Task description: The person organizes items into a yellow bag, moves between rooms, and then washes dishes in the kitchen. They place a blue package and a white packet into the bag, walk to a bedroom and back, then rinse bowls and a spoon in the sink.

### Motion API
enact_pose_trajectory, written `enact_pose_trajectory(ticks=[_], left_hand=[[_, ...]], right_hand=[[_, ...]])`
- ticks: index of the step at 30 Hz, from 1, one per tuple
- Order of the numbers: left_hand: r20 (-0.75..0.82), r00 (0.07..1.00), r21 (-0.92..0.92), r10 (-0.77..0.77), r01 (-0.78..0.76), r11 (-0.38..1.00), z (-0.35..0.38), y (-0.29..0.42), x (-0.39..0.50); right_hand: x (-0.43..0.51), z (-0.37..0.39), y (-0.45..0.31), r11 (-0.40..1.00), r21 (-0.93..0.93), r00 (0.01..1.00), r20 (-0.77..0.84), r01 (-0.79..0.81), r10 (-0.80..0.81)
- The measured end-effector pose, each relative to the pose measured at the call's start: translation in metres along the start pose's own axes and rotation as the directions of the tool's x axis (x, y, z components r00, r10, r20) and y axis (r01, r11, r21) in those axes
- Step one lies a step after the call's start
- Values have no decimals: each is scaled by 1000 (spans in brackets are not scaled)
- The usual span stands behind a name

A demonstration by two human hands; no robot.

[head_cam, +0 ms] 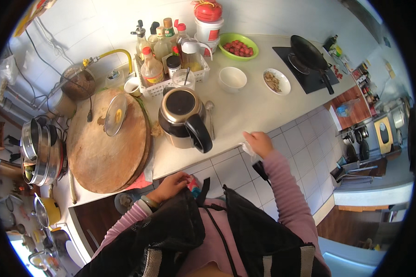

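My right hand [260,143] is closed on a crumpled white tissue or thin plastic [248,149], held out beyond the counter's front edge. At the edge, nearer the chopping board, my left hand [173,186] grips a small red and blue patterned packet or cloth [193,186], partly hidden by its fingers. A black and gold thermos jug [180,107] stands upright on the counter between the board and a metal spoon [210,117]. The round wooden chopping board [104,152] bears a glass lid [116,115]. Something black and narrow [260,170] hangs below my right wrist.
A white basket [156,90] holds several sauce bottles. Farther along are a white bowl [232,80], a plate of sliced food [285,77], a green basin [254,43] of red fruit and a wok [306,52] on a black hob. Steel pots [43,152] stand left of the board.
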State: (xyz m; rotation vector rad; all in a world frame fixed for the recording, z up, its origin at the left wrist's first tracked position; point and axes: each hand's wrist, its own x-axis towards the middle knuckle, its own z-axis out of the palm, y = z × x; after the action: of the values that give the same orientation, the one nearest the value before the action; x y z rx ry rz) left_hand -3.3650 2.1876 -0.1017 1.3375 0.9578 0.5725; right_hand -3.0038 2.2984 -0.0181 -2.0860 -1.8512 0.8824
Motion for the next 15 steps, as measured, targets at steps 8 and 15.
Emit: enact_pose_trajectory(ticks=[8,15], left_hand=[[24,1000,330,7,-15,944,15,33,64],[-223,969,11,-111,116,993,60,31,93]], right_hand=[[122,70,-86,963,-263,980,197,54,-1],[147,48,-49,945,60,918,223,322,-327]])
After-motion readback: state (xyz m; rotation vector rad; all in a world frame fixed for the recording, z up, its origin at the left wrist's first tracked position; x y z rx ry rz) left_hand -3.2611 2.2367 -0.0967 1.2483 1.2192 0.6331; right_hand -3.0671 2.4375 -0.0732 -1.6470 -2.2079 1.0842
